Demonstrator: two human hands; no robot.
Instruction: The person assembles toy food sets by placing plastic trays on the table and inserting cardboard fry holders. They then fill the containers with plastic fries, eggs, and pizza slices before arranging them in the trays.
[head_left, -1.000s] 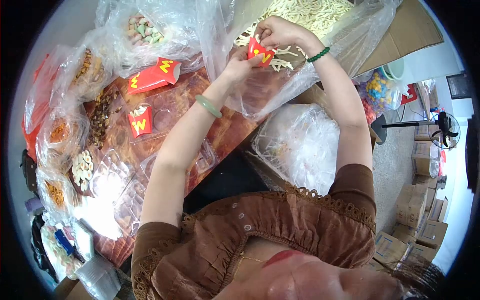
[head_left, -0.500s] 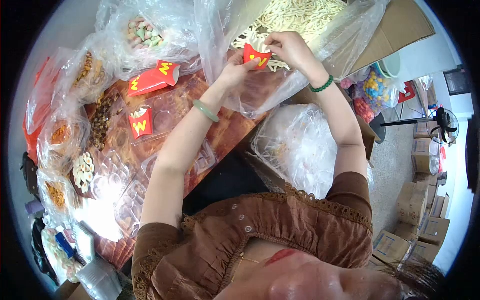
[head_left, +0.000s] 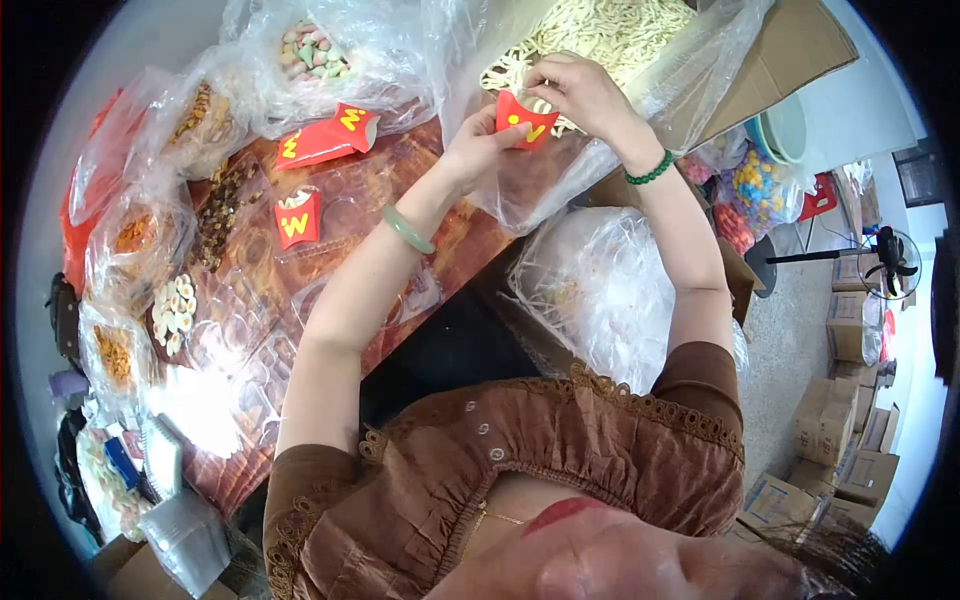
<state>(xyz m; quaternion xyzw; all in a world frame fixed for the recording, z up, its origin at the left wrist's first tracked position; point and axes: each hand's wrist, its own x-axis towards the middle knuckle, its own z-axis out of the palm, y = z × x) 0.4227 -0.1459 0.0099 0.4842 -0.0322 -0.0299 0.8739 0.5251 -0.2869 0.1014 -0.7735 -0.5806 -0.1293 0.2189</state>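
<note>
Carton [head_left: 529, 119] in left hand [head_left: 480, 146], clear bag [head_left: 697, 80] of pale sticks [head_left: 612, 36] beyond.

The small red box [head_left: 296, 228] at left had a yellow W. The flat red packs [head_left: 322, 141], upper left, had yellow Ws too. The held red pack [head_left: 530, 118], top middle, had a yellow letter, partly hidden. Print on the brown boxes [head_left: 780, 502], lower right, was too tiny to read.

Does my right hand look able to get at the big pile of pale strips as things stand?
Probably yes: the right hand is beside the pale strips, and the clear plastic seems spread open around them, though the hand is at the red carton.
</note>
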